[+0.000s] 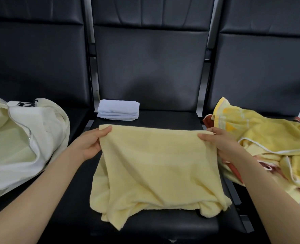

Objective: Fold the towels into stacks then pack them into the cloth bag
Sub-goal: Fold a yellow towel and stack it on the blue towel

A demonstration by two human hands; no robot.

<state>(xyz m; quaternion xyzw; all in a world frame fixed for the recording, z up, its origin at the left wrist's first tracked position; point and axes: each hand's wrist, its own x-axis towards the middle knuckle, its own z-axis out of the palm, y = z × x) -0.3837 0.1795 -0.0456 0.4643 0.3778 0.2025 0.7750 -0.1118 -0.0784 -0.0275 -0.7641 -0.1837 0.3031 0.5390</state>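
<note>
The pale yellow terry towel (156, 166) is stretched between both hands over the middle black padded seat (163, 117). The left hand (93, 145) pinches the towel's top left corner, thumb on top, and the right hand (217, 143) pinches the top right corner the same way. The top edge is pulled fairly taut, while the bottom edge is bunched up and rests on the seat cushion near the front.

On the left seat sits the white cloth bag (45, 131), mouth open, with something light yellow-green showing inside; can't tell exactly what. At the back of the middle seat there's a folded stack of light blue towels (118, 110), well apart from the hands. On the right seat lies a rumpled heap of yellow and orange towels with white trim (261, 136), just beside the right hand.
</note>
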